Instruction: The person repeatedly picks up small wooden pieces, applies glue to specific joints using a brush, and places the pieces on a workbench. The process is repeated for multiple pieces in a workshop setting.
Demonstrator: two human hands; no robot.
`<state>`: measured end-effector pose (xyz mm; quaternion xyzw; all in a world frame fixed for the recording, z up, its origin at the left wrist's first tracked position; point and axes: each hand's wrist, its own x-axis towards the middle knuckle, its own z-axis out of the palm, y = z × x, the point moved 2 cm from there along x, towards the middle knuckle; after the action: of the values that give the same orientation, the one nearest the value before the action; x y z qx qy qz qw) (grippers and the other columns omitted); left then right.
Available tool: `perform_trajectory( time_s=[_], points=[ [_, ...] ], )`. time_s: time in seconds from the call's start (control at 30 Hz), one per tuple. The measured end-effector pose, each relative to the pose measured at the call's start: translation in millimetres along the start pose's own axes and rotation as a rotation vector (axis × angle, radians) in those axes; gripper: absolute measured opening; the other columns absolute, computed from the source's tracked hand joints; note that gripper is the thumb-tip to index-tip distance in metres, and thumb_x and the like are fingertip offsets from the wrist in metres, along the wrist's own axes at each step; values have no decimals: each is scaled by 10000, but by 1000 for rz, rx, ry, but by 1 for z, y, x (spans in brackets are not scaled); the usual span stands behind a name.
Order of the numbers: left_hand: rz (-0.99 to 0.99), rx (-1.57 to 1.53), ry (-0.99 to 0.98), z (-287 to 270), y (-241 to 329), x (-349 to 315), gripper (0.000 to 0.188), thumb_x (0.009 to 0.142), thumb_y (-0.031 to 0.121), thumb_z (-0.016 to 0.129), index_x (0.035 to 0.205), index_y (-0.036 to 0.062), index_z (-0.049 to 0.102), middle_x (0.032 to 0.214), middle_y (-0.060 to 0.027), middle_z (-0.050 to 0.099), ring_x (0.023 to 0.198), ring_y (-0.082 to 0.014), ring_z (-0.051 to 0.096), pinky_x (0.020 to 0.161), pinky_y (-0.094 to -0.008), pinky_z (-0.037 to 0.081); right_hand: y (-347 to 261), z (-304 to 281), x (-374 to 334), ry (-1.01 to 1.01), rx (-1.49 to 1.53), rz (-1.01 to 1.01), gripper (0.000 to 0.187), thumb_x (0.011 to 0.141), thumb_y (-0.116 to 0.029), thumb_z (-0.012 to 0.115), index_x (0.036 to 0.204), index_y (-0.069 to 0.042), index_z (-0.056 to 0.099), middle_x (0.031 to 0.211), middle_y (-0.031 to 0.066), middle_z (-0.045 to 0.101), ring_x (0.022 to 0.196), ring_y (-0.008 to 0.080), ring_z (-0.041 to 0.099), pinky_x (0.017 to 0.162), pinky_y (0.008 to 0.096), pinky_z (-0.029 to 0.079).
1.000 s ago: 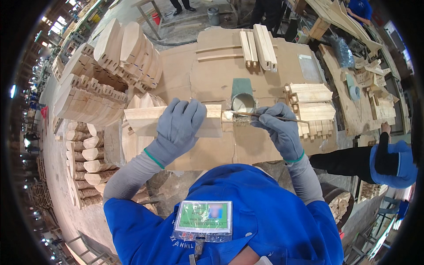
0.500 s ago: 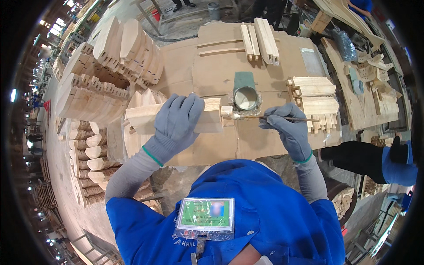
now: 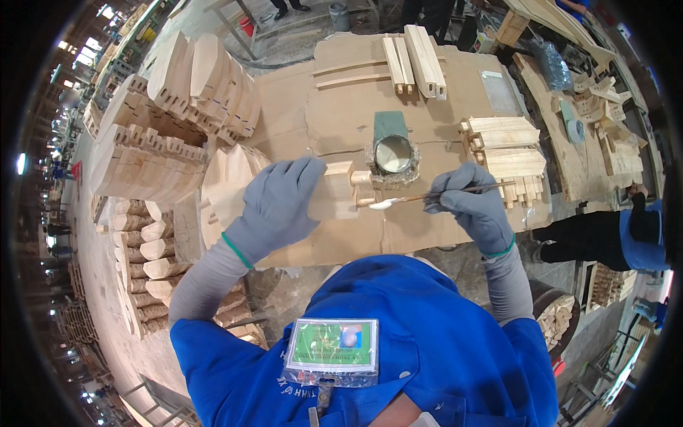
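Note:
My left hand (image 3: pixel 279 206), in a grey glove, is closed around a pale wooden piece (image 3: pixel 337 191) with two short tenons (image 3: pixel 361 179) at its right end. My gloved right hand (image 3: pixel 471 205) pinches the thin stick handle of a brush (image 3: pixel 413 198). White paste coats the brush tip, which lies against the nearer tenon. Just beyond the tenons stands a round pot (image 3: pixel 393 158) of whitish paste, its rim crusted, with a green flat piece (image 3: pixel 390 125) behind it. The far part of the wooden piece is hidden by my left hand.
Stacks of curved, slotted wooden parts (image 3: pixel 153 160) rise at the left of the cardboard-covered table (image 3: pixel 284 92). Tenoned bars lie in a pile (image 3: pixel 505 153) at the right, with more bars (image 3: pixel 425 62) at the back. A person (image 3: pixel 605 238) stands at far right.
The brush tip has moved from the farther tenon to the nearer one. The wooden piece has turned a little in my left hand, so both tenons now show.

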<state>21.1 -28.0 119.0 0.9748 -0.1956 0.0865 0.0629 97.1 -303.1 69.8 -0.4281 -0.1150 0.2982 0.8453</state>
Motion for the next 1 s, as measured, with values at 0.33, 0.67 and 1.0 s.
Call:
perform_trajectory(
  time_s=[0.33, 0.67, 1.0],
  points=[
    [-329, -854, -919, 10, -1, -5, 763, 567, 369, 772, 1182, 30, 473, 1022, -155, 607, 936, -283, 600, 819, -360, 454, -30, 26, 12, -149, -236, 83, 168, 692, 87, 699, 732, 3, 558, 849, 166, 652, 798, 223, 662, 732, 339, 574],
    [-428, -1417, -1050, 30, 0, -8, 784, 555, 149, 806, 1236, 2, 446, 1030, -69, 566, 934, -144, 548, 808, -274, 454, -35, 13, 9, -223, -363, 70, 145, 693, 52, 704, 725, -1, 573, 810, 162, 654, 742, 201, 658, 671, 314, 553],
    [-437, -1744, -1254, 52, -5, -11, 884, 462, 76, 835, 1245, -27, 438, 1065, -148, 581, 955, -244, 616, 853, -377, 492, -33, 16, 22, -185, -387, 41, 127, 748, -35, 692, 798, 30, 596, 798, 124, 660, 701, 167, 660, 656, 266, 546]
  ],
)
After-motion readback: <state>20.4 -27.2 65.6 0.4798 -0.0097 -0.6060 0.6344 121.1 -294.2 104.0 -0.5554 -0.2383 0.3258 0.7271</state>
